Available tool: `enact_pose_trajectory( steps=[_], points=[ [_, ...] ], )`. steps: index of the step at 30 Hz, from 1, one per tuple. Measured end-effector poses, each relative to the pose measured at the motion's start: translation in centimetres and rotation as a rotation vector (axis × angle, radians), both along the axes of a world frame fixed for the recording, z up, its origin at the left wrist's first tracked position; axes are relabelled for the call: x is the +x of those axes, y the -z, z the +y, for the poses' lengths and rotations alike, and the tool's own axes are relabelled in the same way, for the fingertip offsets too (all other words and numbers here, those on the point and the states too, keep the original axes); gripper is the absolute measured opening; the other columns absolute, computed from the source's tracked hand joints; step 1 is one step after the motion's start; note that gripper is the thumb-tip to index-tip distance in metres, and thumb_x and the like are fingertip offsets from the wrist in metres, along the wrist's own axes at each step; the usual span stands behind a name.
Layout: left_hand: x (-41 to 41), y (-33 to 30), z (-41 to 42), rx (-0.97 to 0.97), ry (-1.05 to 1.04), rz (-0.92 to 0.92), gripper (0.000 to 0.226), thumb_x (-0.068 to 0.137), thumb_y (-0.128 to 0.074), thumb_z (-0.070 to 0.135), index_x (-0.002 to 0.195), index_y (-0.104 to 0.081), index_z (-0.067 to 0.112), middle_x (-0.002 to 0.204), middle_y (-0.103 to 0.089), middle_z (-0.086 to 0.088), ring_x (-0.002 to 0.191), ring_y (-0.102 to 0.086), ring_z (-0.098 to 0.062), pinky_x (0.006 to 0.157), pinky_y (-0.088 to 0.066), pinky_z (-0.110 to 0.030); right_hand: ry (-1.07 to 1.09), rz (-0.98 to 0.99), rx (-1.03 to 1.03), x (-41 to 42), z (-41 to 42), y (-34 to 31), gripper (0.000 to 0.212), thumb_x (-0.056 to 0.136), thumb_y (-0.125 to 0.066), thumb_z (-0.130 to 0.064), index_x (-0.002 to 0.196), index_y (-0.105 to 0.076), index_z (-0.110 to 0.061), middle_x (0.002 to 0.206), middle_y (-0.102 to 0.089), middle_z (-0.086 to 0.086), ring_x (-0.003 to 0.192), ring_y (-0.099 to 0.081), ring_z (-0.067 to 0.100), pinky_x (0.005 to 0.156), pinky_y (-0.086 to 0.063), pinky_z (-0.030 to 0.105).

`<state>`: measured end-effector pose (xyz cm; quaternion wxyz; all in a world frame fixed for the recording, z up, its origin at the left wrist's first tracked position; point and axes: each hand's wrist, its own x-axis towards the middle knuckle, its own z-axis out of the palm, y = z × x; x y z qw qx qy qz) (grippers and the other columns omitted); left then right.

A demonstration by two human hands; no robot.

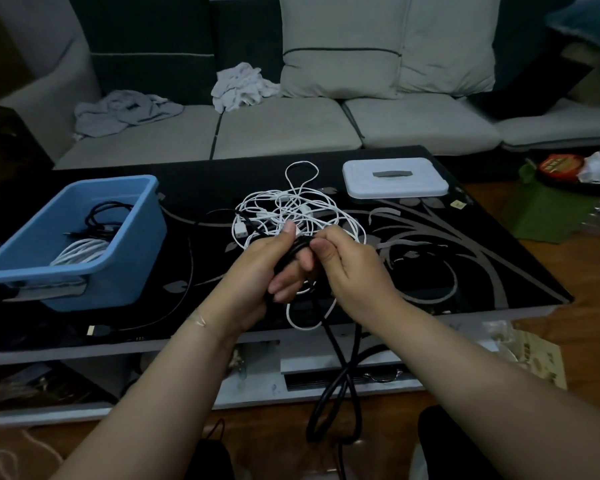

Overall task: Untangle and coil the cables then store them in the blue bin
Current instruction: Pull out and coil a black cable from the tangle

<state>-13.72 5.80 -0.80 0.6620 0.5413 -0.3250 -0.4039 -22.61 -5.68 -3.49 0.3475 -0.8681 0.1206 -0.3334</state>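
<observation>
My left hand (pixel 271 265) and my right hand (pixel 347 265) meet over the table's near middle, both gripping a thick black cable (pixel 336 386) whose loops hang down past the table's front edge. Behind my hands lies a tangle of white cables (pixel 291 209) on the black table (pixel 465 258). The blue bin (pixel 129 237) stands at the left, holding a coiled black cable (pixel 104 216) and a coiled white cable (pixel 80 252).
A white lid (pixel 395 178) lies at the table's back right. A thin black cable with a plug (pixel 99 330) runs along the front left. A grey sofa (pixel 284 129) with clothes stands behind. Clutter sits on the floor at the right.
</observation>
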Motion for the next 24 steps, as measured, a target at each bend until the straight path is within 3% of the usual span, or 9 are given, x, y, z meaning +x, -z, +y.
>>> enact_pose_trajectory(
  steps=[4,7,11,13,15,17,20,22,24],
  points=[
    [-0.9,-0.2,-0.4,-0.053,0.007,0.122,0.052,0.091,-0.035,0.048,0.049,-0.046,0.019,0.031,-0.023,0.004,0.038,-0.041,-0.015,0.047,-0.042,-0.019,0.0,-0.057,0.16,0.8,0.3,0.9,0.049,0.087,-0.024,-0.073,0.082,-0.044,-0.028,0.058,-0.061,0.0,0.057,-0.061,0.021,0.059,-0.049,0.048],
    [-1.1,-0.2,-0.7,-0.098,0.093,0.318,0.059,0.095,-0.026,0.053,0.059,-0.053,0.015,0.03,-0.023,0.008,0.028,-0.025,-0.006,0.033,-0.024,-0.016,0.047,-0.095,0.232,1.1,0.6,0.9,0.036,0.088,-0.027,-0.066,0.075,-0.046,-0.038,0.062,-0.058,-0.008,0.059,-0.056,0.01,0.06,-0.048,0.045],
    [-0.7,-0.2,-0.6,-0.097,0.168,0.385,0.062,0.091,-0.028,0.057,0.062,-0.06,0.013,0.033,-0.029,0.005,0.024,-0.021,-0.001,0.033,-0.014,-0.01,-0.01,-0.122,0.354,1.1,1.0,0.9,0.03,0.09,-0.03,-0.059,0.07,-0.049,-0.046,0.062,-0.055,-0.018,0.06,-0.048,0.002,0.062,-0.042,0.037],
    [-0.7,-0.2,-0.5,-0.069,0.172,0.375,0.059,0.089,-0.03,0.057,0.054,-0.056,0.016,0.04,-0.043,-0.002,0.023,-0.021,-0.001,0.031,-0.015,-0.009,-0.057,-0.142,0.462,1.1,1.4,1.0,0.038,0.09,-0.033,-0.059,0.072,-0.054,-0.034,0.06,-0.055,-0.013,0.061,-0.051,0.006,0.063,-0.042,0.038],
    [-0.9,-0.2,-0.6,-0.057,0.132,0.342,0.058,0.087,-0.03,0.057,0.045,-0.045,0.02,0.056,-0.064,-0.009,0.024,-0.021,-0.002,0.03,-0.015,-0.01,-0.108,-0.145,0.603,1.2,1.7,0.8,0.074,0.082,-0.037,-0.075,0.081,-0.055,-0.004,0.064,-0.056,0.008,0.064,-0.053,0.023,0.063,-0.044,0.046],
    [-1.2,-0.1,-0.9,-0.035,0.074,0.294,0.062,0.089,-0.024,0.06,0.041,-0.034,0.023,0.071,-0.072,-0.015,0.025,-0.026,-0.006,0.03,-0.018,-0.013,-0.136,-0.124,0.702,1.1,1.6,0.3,0.1,0.072,-0.039,-0.085,0.086,-0.045,0.014,0.06,-0.05,0.018,0.057,-0.052,0.024,0.056,-0.045,0.035],
    [-1.6,-0.1,-1.2,-0.014,0.025,0.318,0.067,0.096,-0.019,0.058,0.04,-0.034,0.024,0.067,-0.071,-0.013,0.033,-0.049,-0.011,0.033,-0.036,-0.016,-0.194,-0.166,0.866,0.8,1.7,-0.3,0.071,0.082,-0.036,-0.06,0.089,-0.047,0.01,0.045,-0.042,0.01,0.031,-0.043,0.011,0.037,-0.038,0.017],
    [-1.7,-0.1,-1.3,-0.031,0.036,0.355,0.067,0.099,-0.023,0.052,0.042,-0.039,0.023,0.055,-0.064,-0.008,0.033,-0.047,-0.012,0.035,-0.037,-0.017,-0.097,-0.185,0.835,1.0,1.4,-0.1,0.086,0.082,-0.036,-0.07,0.083,-0.045,0.016,0.043,-0.042,0.01,0.034,-0.045,0.015,0.039,-0.04,0.024],
    [-1.7,0.0,-1.5,-0.06,0.039,0.369,0.062,0.098,-0.027,0.05,0.047,-0.045,0.02,0.046,-0.05,-0.003,0.031,-0.036,-0.011,0.033,-0.03,-0.017,0.02,-0.181,0.695,1.4,1.1,0.6,0.097,0.075,-0.033,-0.085,0.081,-0.048,0.011,0.055,-0.051,0.023,0.049,-0.052,0.029,0.05,-0.045,0.041]
  ],
)
